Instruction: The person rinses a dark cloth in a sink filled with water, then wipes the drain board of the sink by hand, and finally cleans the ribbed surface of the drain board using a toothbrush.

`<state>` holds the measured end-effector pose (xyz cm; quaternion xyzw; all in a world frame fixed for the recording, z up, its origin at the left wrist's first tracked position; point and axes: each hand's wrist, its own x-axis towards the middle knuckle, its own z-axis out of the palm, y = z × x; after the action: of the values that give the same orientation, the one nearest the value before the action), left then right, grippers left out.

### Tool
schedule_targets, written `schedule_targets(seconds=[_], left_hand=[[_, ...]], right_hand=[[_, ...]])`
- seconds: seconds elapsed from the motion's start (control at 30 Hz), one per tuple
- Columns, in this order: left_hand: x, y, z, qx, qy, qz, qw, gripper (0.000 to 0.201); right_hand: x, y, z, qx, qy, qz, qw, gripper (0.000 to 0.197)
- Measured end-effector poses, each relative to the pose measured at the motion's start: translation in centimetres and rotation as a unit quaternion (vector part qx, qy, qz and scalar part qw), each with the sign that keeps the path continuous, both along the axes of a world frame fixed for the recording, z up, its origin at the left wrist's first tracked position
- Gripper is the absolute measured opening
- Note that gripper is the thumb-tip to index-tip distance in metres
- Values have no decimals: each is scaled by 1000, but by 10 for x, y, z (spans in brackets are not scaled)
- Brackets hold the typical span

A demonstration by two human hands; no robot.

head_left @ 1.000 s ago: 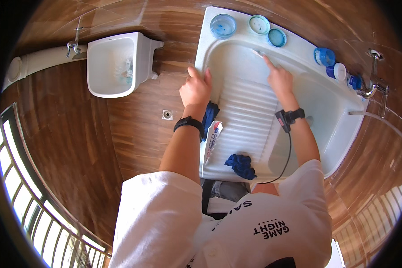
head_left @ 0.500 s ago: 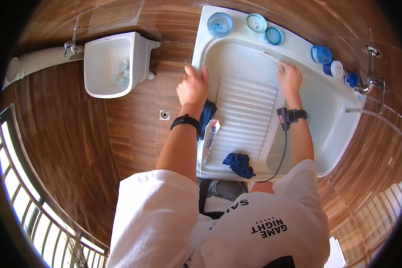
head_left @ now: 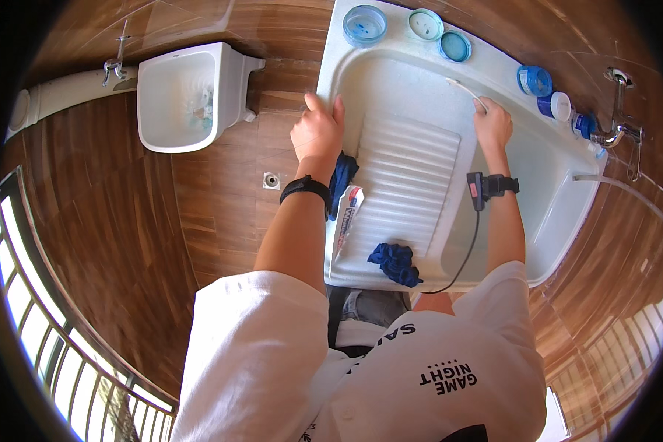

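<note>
My left hand (head_left: pixel 317 132) is curled at the left rim of a white laundry sink (head_left: pixel 346 74), thumb on its inner side; the other fingers are partly hidden. My right hand (head_left: pixel 493 125) pinches a slim white toothbrush (head_left: pixel 467 92), its far end pointing left over the sink's smooth upper slope. Below that end lies the sink's ribbed washboard (head_left: pixel 409 180). A dark blue cloth (head_left: pixel 395 264) lies crumpled at the near edge, and another dark blue cloth (head_left: pixel 342 184) hangs over the left rim beside a white paste box (head_left: pixel 348 217).
Along the far ledge stand a clear bowl (head_left: pixel 365 26), a white-bottomed tub (head_left: pixel 425 25), a teal tub (head_left: pixel 455 46) and several blue containers (head_left: pixel 534 80). A tap (head_left: pixel 617 132) and a hose (head_left: pixel 626 186) are at the right. Left are a white stool (head_left: pixel 177 96) and a floor drain (head_left: pixel 271 180).
My right hand has moved to the right with the toothbrush, and its far end has shifted right too. My left hand stays at the rim. The view has tilted slightly.
</note>
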<state>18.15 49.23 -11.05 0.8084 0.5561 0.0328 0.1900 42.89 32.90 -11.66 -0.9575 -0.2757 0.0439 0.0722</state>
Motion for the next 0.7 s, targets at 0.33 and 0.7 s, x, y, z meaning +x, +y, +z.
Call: schedule_targets(seconds=[0.33,0.7], left_hand=[[-1,-1,-2,11,45,-12,999,42],[6,-2,0,-2,19,-14,1000,42]], right_hand=[[-38,55,-2,30,95,3,995,16],[-17,17,-20,50,113,-32,992,19]])
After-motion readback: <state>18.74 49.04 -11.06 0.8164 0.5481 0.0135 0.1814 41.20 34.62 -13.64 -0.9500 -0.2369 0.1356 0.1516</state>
